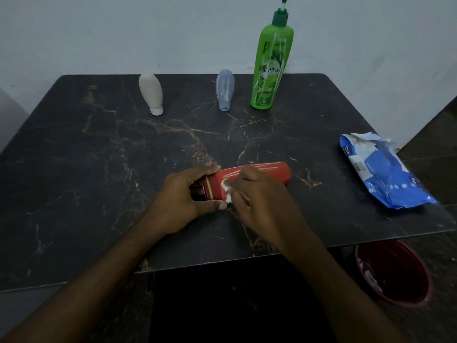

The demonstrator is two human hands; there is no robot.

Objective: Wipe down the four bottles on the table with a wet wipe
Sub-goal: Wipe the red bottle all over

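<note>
The view's top edge is cutting off the pump head of the green bottle (pixel 272 68). The right hand (pixel 262 196) is covering most of the wet wipe (pixel 225 184) — only white scraps are showing — and the middle of the red bottle (pixel 269 172); the left hand (pixel 178 201) is half hiding its cap end. The table (pixel 99 157) is masking part of the red bin (pixel 395 276), whose white contents are proving too dim to identify.

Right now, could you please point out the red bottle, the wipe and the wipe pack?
red bottle (pixel 269 171): head view, bare side near its base.
wipe (pixel 225 184): head view, white patch.
wipe pack (pixel 385 174): head view, blue front.
</note>
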